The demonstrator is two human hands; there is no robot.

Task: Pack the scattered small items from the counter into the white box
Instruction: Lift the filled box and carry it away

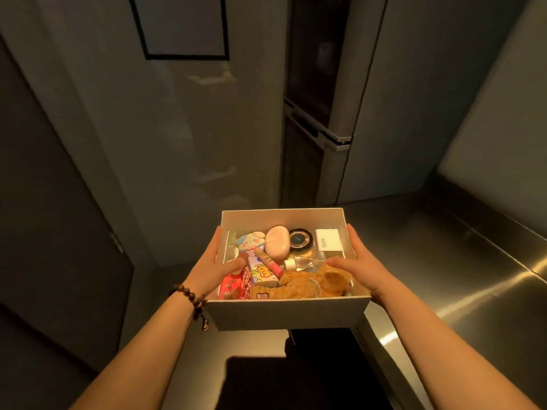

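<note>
I hold the white box (288, 313) in the air, in front of me. My left hand (211, 266) grips its left wall, thumb inside over the rim. My right hand (359, 261) grips the right wall the same way. Inside lie a brown teddy bear (313, 284), a pink oval case (277, 241), a round black jar (300, 239), a small white carton (327, 239), a pink tube (268, 261), a clear little bottle (302, 263), a cartoon-printed pack (262, 272), a red packet (232, 287) and a pastel figure (251, 239).
A steel counter (461, 276) runs along the right, its edge just beside the box. A tall steel fridge (328, 113) stands behind. Grey wall panels and a dark door (59, 232) fill the left. A beaded bracelet (191, 300) circles my left wrist.
</note>
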